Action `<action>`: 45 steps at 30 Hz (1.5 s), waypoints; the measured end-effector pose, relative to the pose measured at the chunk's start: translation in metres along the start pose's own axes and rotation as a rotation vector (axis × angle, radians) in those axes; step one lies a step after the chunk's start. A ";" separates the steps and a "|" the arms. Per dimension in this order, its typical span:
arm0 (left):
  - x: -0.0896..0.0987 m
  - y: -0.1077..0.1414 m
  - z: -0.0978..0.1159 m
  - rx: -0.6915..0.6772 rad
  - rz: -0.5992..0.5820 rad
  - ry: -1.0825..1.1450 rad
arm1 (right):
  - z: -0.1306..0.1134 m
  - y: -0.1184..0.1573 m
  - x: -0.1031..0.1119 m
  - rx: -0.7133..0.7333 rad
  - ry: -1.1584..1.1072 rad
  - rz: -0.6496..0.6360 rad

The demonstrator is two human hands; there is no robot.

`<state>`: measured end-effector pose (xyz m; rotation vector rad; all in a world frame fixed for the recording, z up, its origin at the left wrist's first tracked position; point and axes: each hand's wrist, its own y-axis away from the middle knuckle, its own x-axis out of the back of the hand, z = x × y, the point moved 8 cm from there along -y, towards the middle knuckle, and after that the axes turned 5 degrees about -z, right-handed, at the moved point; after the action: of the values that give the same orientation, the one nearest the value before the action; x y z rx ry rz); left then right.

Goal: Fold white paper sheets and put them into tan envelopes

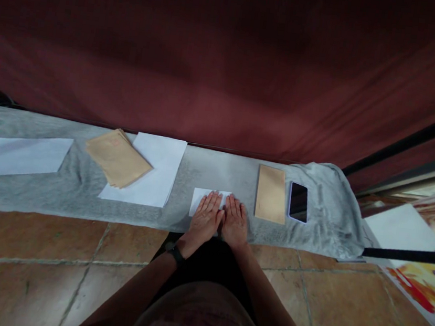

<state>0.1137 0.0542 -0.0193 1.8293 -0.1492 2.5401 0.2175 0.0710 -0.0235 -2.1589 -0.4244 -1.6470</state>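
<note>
A small white sheet of paper (198, 196), perhaps folded, lies on the grey cloth close to my body. My left hand (206, 217) rests flat on it with the fingers stretched out. Beside it, my right hand (235, 222) also lies flat, its fingertips over the paper's right part, which it mostly covers. The thumbs nearly meet between the two hands. To the right of my right hand is a brown envelope (272, 193). Neither hand grips anything.
A dark phone (299, 202) lies right of the envelope. On the left, several brown envelopes (117, 156) overlap a stack of white paper (161, 172), with another white sheet (28, 155) farther left. A red curtain (209, 104) hangs behind the grey cloth (220, 169).
</note>
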 end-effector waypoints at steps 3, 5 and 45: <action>-0.008 -0.009 0.016 -0.061 -0.064 0.007 | 0.000 0.000 -0.002 0.019 0.018 -0.024; -0.008 -0.011 0.016 -0.066 -0.067 -0.014 | 0.001 -0.001 -0.002 0.011 0.019 -0.021; 0.015 0.009 -0.049 0.139 0.079 -0.055 | 0.007 -0.009 0.000 -0.006 -0.020 0.041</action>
<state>0.0624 0.0487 -0.0206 1.9819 -0.0467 2.6150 0.2195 0.0823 -0.0246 -2.1754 -0.3783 -1.6083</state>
